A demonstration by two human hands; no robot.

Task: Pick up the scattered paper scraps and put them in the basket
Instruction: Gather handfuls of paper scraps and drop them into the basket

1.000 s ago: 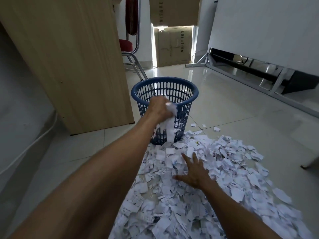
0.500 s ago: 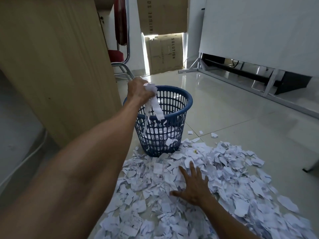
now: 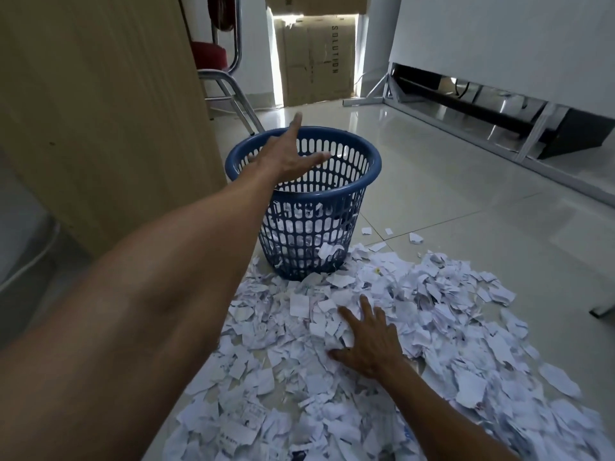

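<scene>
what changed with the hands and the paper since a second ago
The left hand rose to above the blue basket, opened, and let go of its handful. The right hand stayed flat on the scrap pile; the basket kept its place.

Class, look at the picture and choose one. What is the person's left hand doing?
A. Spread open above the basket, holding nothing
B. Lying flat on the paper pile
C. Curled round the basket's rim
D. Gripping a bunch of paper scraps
A: the left hand has straight, spread fingers over the basket with no paper in it, while the right hand is the one lying flat on the paper scraps.
</scene>
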